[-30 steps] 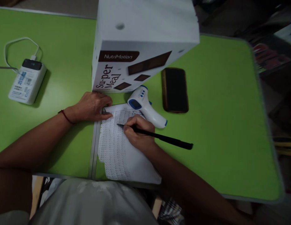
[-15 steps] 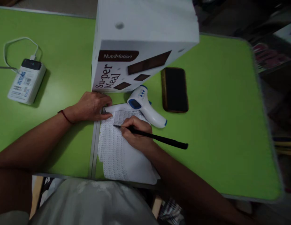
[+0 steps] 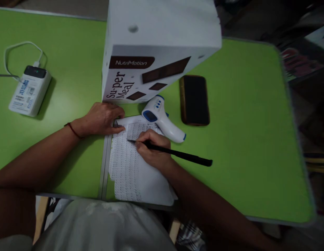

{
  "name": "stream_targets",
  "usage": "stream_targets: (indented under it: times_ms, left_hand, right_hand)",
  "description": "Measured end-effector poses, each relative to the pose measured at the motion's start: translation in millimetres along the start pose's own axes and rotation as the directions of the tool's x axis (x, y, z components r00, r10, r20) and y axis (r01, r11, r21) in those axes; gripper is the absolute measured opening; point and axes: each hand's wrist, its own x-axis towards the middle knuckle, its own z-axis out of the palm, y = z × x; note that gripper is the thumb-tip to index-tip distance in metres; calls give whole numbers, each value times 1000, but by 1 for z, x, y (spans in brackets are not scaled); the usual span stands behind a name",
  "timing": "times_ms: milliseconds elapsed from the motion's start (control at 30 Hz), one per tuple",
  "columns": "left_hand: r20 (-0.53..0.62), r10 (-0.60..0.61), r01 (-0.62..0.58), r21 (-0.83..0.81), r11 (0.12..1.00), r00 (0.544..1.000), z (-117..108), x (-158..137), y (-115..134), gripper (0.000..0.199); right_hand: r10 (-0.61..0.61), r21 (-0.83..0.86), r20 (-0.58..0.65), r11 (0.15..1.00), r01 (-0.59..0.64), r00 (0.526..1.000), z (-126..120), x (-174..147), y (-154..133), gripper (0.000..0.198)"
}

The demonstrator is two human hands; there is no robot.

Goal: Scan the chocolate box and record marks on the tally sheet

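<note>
My right hand point(image 3: 154, 148) is closed around a long black pen point(image 3: 181, 153), its tip touching the paper. Beneath it lie the stacked sheets of paper point(image 3: 151, 184), covered in rows of small handwriting on the left and blank at the lower right. At the top left corner of the sheets, my left hand point(image 3: 103, 118) grips the edge between thumb and curled fingers. A small dark grey bit shows in that grip, too small to name. A white and blue infrared thermometer point(image 3: 163, 120) lies across the upper right of the paper, close to my right hand.
A tall white NutriMotion box point(image 3: 162, 31) stands just beyond the paper. Right of it lies a dark phone point(image 3: 194, 100) in a brown case. A white power bank point(image 3: 30, 91) with a cable sits at the left on the green table point(image 3: 251, 139).
My right hand and the pen have shifted slightly to the right along the writing. The left hand keeps its place, and the lower sheets have moved a touch left.
</note>
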Motion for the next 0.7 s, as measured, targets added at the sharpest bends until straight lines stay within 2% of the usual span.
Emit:
stream_targets:
  times_ms: [100,300,700]
  left_hand:
    - [11,-3,3,-3,1000,1000,0,0,0,38]
    - [-24,23,-23,2,1000,999,1,0,-1,37]
    - [-24,24,-24,8,1000,999,1,0,-1,35]
  right_hand:
    - [41,-5,-15,999,-41,999,1,0,-1,13]
    - [60,8,38,998,-61,997,-2,0,-2,13]
    - [73,0,0,997,-73,997,-2,-1,-2,12]
